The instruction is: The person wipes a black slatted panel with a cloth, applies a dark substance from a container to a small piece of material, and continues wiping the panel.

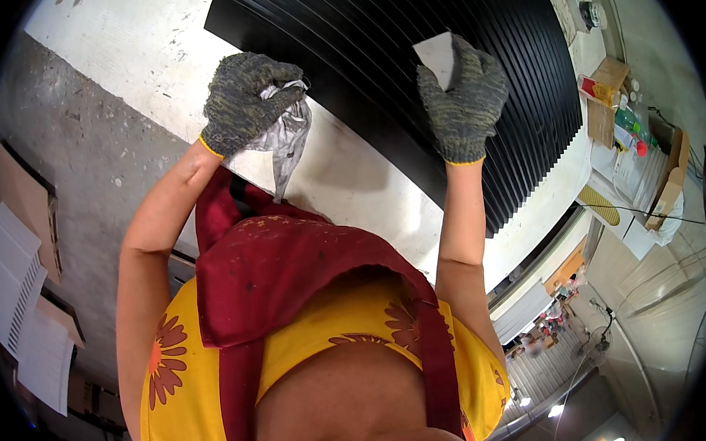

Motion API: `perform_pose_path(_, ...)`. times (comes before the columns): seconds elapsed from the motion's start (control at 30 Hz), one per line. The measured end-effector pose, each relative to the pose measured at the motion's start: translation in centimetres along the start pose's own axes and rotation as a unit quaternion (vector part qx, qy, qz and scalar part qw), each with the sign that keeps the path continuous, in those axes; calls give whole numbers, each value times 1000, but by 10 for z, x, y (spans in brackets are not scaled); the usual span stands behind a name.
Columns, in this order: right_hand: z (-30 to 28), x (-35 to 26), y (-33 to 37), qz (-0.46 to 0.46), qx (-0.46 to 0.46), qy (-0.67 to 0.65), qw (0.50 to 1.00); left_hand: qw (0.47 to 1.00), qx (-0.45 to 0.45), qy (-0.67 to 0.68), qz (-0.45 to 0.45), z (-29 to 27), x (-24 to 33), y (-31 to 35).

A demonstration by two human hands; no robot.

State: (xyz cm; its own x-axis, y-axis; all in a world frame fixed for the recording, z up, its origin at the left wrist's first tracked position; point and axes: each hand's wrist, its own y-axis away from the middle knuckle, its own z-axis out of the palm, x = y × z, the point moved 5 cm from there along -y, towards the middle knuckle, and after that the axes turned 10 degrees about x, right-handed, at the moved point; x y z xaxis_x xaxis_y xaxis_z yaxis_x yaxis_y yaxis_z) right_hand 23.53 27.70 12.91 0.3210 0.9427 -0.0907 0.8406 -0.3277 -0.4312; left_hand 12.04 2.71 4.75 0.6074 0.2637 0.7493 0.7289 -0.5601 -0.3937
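Note:
Both my hands wear grey knitted gloves with yellow cuffs. My left hand [247, 98] is closed around a crumpled whitish-grey cloth [291, 140], which hangs down over the near edge of the white table [366, 168]. Between the thumb and fingers of my right hand [468, 107] is a flat white piece [439, 58], its exact kind unclear. That hand is over a large black ribbed panel [360, 48] lying on the table; whether it touches the ribs cannot be told. The panel's plain black edge strip faces me.
At the right stand a cardboard box [670, 176], a green-tinted bottle [629, 120] and other small items. White slotted panels [8, 270] and brown boards [25, 202] lean at the far left above a grey floor [90, 234]. My dark red apron [291, 264] is close to the table edge.

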Motion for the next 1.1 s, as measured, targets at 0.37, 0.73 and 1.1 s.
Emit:
perform_pose_path(0.37,-6,1,-6,22,20,-18,999,1000,-1,12,-7,-3,3,-3)
perform_pose_path(0.73,5,-36,-30,-61,28,-62,996,1000,11,24,6,-4,1,0)
perform_pose_path(1.1,56,-118,-106,-174,6,26,984,998,-18,56,-17,-4,-2,-4)
